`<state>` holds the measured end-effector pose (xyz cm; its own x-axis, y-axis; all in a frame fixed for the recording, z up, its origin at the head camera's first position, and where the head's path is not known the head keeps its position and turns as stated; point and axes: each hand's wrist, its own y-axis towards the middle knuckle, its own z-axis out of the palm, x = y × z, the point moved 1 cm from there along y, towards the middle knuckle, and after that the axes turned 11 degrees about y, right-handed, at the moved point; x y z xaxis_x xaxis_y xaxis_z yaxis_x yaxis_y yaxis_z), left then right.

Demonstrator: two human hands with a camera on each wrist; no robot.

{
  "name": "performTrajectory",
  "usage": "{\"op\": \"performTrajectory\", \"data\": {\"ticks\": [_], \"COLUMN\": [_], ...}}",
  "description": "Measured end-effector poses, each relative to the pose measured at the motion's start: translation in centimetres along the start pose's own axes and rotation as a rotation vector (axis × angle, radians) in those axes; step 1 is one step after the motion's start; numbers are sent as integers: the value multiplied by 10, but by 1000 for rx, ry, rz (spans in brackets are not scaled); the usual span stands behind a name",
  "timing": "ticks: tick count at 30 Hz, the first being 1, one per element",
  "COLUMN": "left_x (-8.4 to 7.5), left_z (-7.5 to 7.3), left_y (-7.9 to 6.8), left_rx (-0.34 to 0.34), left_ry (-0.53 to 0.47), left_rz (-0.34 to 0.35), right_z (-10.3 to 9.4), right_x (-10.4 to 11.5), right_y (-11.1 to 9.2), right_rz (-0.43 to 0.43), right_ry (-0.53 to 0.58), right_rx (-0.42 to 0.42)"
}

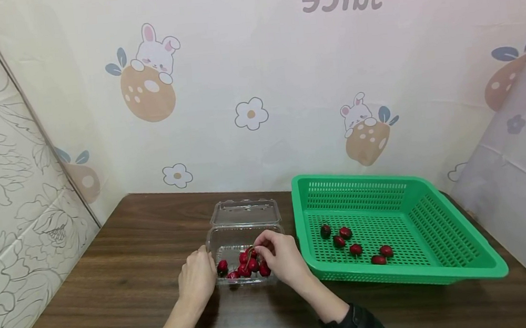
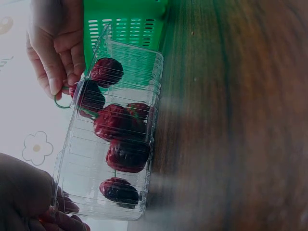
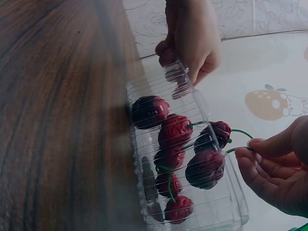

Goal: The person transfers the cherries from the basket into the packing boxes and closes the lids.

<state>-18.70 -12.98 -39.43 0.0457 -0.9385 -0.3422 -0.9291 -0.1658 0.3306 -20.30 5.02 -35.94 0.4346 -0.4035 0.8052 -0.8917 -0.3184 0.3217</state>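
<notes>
A clear plastic clamshell box [image 1: 239, 236] stands on the table with its lid [image 1: 245, 212] folded back. Several dark red cherries [image 1: 244, 270] lie inside it. My left hand [image 1: 196, 276] grips the box's left side wall, fingers curled over the rim. Over the right part of the box, my right hand [image 1: 283, 260] pinches green stems [image 3: 242, 132] between thumb and fingertips. Two cherries, one of them this cherry [image 3: 205, 169], hang from those stems near the rim in the right wrist view. Whether they touch the cherries below is hard to tell.
Right of the box sits a green plastic basket [image 1: 454, 274] with slotted walls, holding several more cherries [image 1: 356, 249]. Both stand on a dark brown wooden table [image 1: 127, 282]. A printed wall covering [image 1: 292, 76] rises behind the table.
</notes>
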Motion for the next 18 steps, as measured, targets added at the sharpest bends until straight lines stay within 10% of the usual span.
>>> {"op": "performTrajectory", "data": {"ticks": [18], "left_x": [0], "left_z": [-1], "left_y": [1], "left_rx": [-11], "left_ry": [6], "left_rz": [7], "right_z": [7], "right_x": [-11], "right_y": [3], "right_rz": [-29], "right_ry": [-90], "right_rx": [9]}}
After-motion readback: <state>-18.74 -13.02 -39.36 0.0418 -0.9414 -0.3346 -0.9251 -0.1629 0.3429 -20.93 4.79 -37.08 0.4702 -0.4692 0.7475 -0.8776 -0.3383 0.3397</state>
